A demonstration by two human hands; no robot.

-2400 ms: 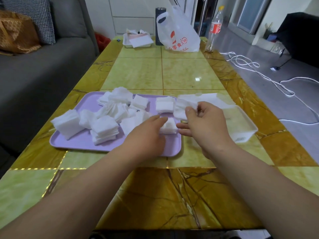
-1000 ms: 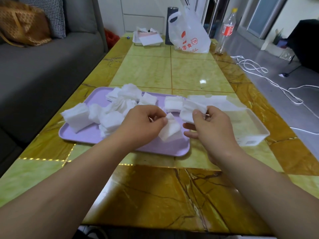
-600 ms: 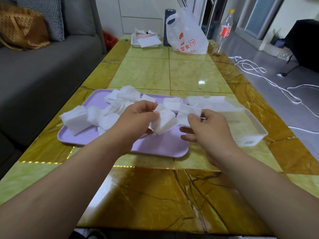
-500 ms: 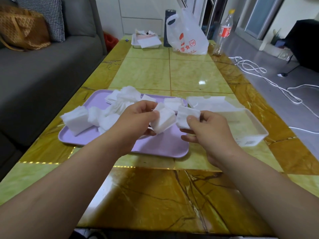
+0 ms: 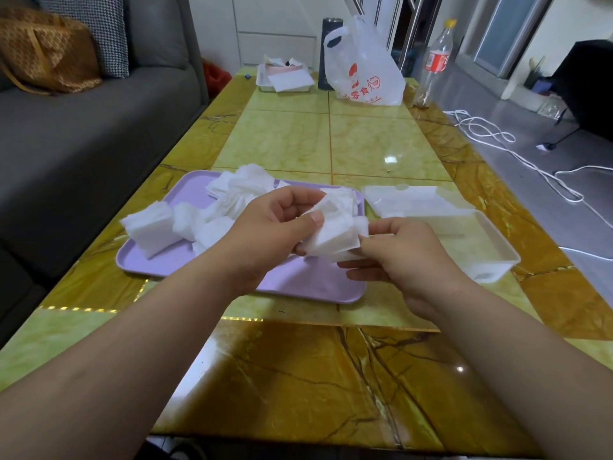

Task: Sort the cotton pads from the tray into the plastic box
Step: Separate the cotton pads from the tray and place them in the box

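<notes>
Both hands (image 5: 335, 240) pinch white square cotton pads (image 5: 331, 232) above the lilac plastic tray (image 5: 308, 283), still heaped; the clear plastic box (image 5: 491, 260) looks empty.

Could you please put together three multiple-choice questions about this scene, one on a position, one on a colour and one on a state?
1. Where is the plastic box relative to the tray? A left of it; B right of it; C on it.
2. What colour is the tray? A green; B white; C purple.
3. What are the left hand and right hand doing? A lying flat; B hanging empty; C gripping cotton pads.
Key: 1 B, it stands past the tray's right edge; 2 C, its bare floor is purple; 3 C, both hands' fingers curl round the pads.
</notes>
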